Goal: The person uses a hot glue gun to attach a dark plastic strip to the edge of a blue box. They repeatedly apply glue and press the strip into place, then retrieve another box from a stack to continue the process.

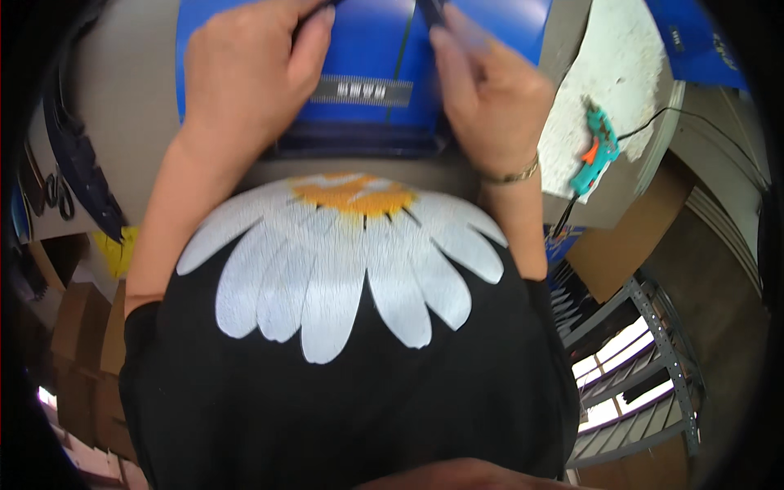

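Observation:
My left hand is closed at the upper edge of the view, thumb pointing up, on a dark thin piece that runs out of the picture. Opposite it, my right hand is slightly blurred, with its fingers closed around another dark narrow piece; I cannot tell whether the two pieces are one. Between and beneath both hands lies a glossy blue panel with a grey printed strip and a dark blue near edge. Part of it is cut off at the top.
A teal glue gun with an orange trigger and black cord rests on a stained white sheet to the right. Dark-handled scissors lie at the far left beside a dark strip. A metal shelf rack stands at lower right.

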`<action>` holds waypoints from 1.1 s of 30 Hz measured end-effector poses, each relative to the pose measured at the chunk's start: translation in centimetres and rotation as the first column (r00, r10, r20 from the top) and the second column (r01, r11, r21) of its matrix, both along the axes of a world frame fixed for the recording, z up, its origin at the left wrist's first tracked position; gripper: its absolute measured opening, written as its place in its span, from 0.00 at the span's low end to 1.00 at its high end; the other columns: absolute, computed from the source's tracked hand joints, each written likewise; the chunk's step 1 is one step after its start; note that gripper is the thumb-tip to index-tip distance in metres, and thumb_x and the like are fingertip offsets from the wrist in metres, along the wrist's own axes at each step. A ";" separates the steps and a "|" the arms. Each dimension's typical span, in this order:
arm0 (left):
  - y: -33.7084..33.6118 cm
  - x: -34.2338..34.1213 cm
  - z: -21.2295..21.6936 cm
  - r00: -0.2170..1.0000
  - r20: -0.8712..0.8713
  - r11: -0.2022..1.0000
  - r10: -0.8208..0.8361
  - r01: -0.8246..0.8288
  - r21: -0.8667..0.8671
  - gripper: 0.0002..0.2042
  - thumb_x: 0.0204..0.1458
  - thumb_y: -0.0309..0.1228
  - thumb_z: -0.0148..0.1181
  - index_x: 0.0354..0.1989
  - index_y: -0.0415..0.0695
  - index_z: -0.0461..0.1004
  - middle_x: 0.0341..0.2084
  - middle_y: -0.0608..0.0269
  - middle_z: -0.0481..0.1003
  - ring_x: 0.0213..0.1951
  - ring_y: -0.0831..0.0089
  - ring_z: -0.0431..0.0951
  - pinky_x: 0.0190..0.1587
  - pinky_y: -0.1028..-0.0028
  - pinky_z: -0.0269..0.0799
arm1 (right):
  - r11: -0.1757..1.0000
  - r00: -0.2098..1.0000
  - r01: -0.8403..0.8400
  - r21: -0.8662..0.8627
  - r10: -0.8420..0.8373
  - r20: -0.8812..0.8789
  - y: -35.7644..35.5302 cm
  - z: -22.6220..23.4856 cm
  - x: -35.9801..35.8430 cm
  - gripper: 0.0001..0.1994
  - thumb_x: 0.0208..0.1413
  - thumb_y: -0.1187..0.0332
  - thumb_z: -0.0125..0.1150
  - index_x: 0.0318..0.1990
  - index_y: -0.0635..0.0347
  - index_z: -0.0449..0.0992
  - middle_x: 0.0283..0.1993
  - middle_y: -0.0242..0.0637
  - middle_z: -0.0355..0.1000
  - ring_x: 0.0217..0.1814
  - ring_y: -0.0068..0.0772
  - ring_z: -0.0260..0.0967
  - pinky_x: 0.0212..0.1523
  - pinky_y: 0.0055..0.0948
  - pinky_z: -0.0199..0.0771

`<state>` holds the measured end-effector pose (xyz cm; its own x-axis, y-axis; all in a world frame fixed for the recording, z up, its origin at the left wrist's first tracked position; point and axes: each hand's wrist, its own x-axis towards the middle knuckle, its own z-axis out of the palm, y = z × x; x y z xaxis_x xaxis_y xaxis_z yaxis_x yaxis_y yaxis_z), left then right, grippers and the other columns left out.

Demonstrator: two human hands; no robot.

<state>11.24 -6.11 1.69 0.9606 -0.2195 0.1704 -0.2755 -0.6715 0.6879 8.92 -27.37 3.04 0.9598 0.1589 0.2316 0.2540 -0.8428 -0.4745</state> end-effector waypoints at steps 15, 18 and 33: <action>-0.2 -0.1 -0.7 0.994 0.112 1.000 -0.007 0.009 -0.017 0.14 0.53 0.23 0.57 0.48 0.38 0.80 0.34 0.43 0.80 0.34 0.53 0.83 0.39 0.66 0.78 | 0.957 0.992 0.016 0.289 -0.051 0.113 0.9 -1.9 0.3 0.08 0.54 0.77 0.66 0.41 0.68 0.83 0.23 0.49 0.76 0.20 0.28 0.74 0.24 0.25 0.71; -0.4 -0.2 -0.6 0.993 0.118 1.000 0.004 -0.006 0.011 0.14 0.54 0.25 0.57 0.48 0.39 0.80 0.35 0.43 0.80 0.35 0.52 0.83 0.39 0.65 0.78 | 0.961 0.994 0.046 0.271 -0.071 0.083 1.1 -1.5 0.2 0.08 0.54 0.75 0.66 0.41 0.68 0.83 0.25 0.49 0.77 0.22 0.32 0.76 0.26 0.26 0.73; 2.8 -2.6 0.1 0.993 -0.043 0.986 0.111 -0.115 -0.120 0.22 0.59 0.28 0.61 0.63 0.50 0.72 0.17 0.71 0.61 0.21 0.81 0.60 0.26 0.78 0.59 | 0.980 0.984 0.093 0.175 -0.063 -0.168 -6.5 1.4 -2.9 0.14 0.60 0.62 0.59 0.49 0.55 0.82 0.38 0.49 0.79 0.37 0.50 0.78 0.39 0.40 0.76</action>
<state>8.69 -3.32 1.80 0.9840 -0.0889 0.1545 -0.1765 -0.6073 0.7746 5.98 -33.83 4.46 0.9945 0.0518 0.0911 0.0988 -0.7533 -0.6502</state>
